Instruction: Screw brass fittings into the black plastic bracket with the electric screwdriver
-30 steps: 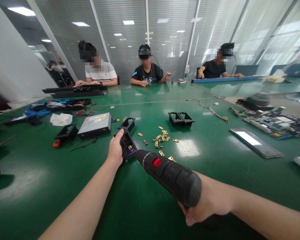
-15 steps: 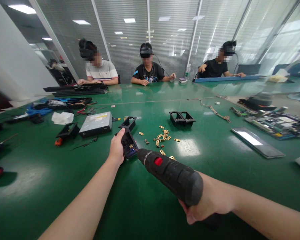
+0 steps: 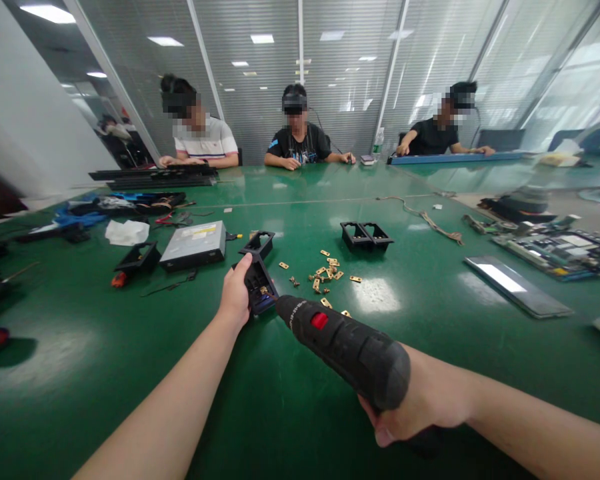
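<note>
My left hand (image 3: pixel 237 292) is closed around the side of a black plastic housing (image 3: pixel 258 280), tilted with its open inside towards me. A small brass piece (image 3: pixel 265 291) shows inside it. My right hand (image 3: pixel 400 413) grips a black cordless drill (image 3: pixel 347 343) with a red switch on top. Its nose points left into the lower part of the housing; whether the bit touches the brass piece I cannot tell. Just beyond, another black housing (image 3: pixel 261 244) stands on the table. Loose brass plates (image 3: pixel 333 270) and several small screws (image 3: pixel 294 281) lie right of the held housing.
On the green table (image 3: pixel 130 373), two joined black housings (image 3: pixel 366 236) stand farther back. Left are a silver disc drive (image 3: pixel 194 245), another black housing (image 3: pixel 139 261) and white tissue (image 3: pixel 127 232). Right lie a phone-like slab (image 3: pixel 517 285) and circuit boards (image 3: pixel 565 247). Three people sit opposite.
The whole view has shifted slightly. Both hands keep their holds, and the drill stays pointed into the housing with hardly any movement.
</note>
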The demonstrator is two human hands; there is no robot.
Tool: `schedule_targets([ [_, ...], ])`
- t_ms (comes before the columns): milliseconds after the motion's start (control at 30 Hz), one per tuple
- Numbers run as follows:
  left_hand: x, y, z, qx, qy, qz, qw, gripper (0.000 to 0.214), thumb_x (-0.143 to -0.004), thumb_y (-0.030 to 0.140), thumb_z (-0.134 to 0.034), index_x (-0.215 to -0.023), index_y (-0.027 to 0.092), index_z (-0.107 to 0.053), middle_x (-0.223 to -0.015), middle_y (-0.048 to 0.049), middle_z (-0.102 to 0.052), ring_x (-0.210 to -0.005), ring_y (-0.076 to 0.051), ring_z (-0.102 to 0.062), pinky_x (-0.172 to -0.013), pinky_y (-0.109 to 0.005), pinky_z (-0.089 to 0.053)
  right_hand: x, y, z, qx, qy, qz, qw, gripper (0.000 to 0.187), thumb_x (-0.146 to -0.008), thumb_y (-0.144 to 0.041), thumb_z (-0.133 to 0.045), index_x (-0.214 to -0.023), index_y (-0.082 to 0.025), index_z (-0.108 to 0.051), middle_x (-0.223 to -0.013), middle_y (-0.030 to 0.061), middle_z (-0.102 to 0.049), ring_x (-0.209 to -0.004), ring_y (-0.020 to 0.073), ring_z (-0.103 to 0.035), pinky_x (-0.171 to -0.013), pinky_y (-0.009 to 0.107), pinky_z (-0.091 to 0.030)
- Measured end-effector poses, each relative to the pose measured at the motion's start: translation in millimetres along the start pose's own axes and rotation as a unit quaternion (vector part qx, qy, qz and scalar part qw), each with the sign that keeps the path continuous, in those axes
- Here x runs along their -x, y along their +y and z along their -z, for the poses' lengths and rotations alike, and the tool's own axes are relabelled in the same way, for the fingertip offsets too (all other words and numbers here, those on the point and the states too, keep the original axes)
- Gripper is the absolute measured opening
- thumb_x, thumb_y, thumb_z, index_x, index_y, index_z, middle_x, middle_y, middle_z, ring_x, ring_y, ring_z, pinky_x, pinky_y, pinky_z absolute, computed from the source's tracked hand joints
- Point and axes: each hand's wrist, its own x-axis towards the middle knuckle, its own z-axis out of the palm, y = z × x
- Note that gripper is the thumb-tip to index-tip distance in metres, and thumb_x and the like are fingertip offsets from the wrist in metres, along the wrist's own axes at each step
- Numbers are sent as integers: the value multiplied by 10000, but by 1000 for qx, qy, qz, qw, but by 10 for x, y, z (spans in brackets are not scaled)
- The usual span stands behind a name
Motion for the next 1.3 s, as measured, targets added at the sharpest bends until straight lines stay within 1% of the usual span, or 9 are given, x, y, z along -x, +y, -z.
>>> schedule_targets([
  [167, -1, -2, -1, 1, 2, -12, 1000, 368, -1045, 514, -926, -1159, 184, -809, -889, -74, -841, -664, -257, -809, -692, -386, -736, 4, -14, -1, -3, 1, 13, 1000, 686, -542, -155, -1150, -1090, -246, -745, -811, -85, -846, -577, 134, -690, -564, 236, -552],
  [367, 11, 22, -5, -14, 1, -1, 1000, 353, -1074, 528, -891, -1130, 201, -772, -825, -71, -815, -643, -267, -804, -603, -354, -693, -14, 40, 17, -21, -8, 41, 999, 711, -504, -126, -1154, -1083, -241, -758, -830, -85, -847, -582, 132, -697, -547, 223, -555],
  [467, 15, 32, -7, -16, 4, 2, 1000, 379, -1073, 550, -902, -1139, 199, -775, -826, -73, -820, -639, -266, -804, -604, -357, -698, -32, 75, 25, -24, -9, 44, 999, 724, -525, -113, -1148, -1130, -236, -770, -850, -76, -854, -598, 139, -705, -579, 239, -579],
  [600, 16, 36, -11, -24, 5, 5, 1000, 363, -1091, 546, -878, -1133, 198, -781, -828, -84, -828, -651, -267, -810, -608, -353, -699, -47, 121, 34, -26, -14, 46, 999, 736, -530, -151, -1169, -1147, -230, -775, -879, -60, -857, -623, 155, -725, -601, 261, -583],
  [767, 23, 32, -23, -23, 10, 2, 1000, 313, -1111, 508, -834, -1074, 204, -771, -811, -92, -816, -660, -276, -810, -603, -354, -691, -38, 84, 29, -14, -11, 51, 999, 681, -564, -192, -1190, -1101, -231, -773, -855, -71, -844, -581, 127, -684, -575, 247, -557],
  [933, 42, 41, -31, -22, 12, 4, 1000, 309, -1109, 506, -839, -1067, 210, -759, -800, -86, -812, -648, -275, -801, -598, -360, -698, -48, 55, 21, -18, -11, 37, 999, 724, -516, -212, -1202, -1098, -239, -771, -807, -88, -835, -547, 117, -647, -554, 242, -540],
  [1067, 57, 55, -33, -22, 7, 2, 1000, 302, -1111, 499, -835, -1078, 208, -761, -785, -82, -804, -638, -268, -797, -593, -344, -691, -66, 100, 27, -19, -10, 26, 999, 732, -524, -215, -1196, -1113, -244, -762, -817, -93, -837, -540, 110, -635, -557, 240, -534],
  [1200, 55, 62, -30, -18, 8, 6, 1000, 297, -1111, 492, -842, -1085, 207, -761, -796, -84, -810, -631, -266, -794, -598, -352, -699, -76, 155, 43, -23, -15, 46, 999, 731, -518, -209, -1181, -1121, -241, -768, -845, -75, -855, -560, 127, -653, -564, 253, -538],
  [1300, 46, 58, -30, -15, 13, 7, 1000, 299, -1100, 488, -857, -1100, 204, -765, -811, -81, -815, -643, -268, -803, -611, -359, -711, -65, 165, 45, -26, -11, 57, 998, 746, -509, -189, -1173, -1136, -237, -771, -849, -78, -850, -573, 132, -665, -567, 253, -537],
])
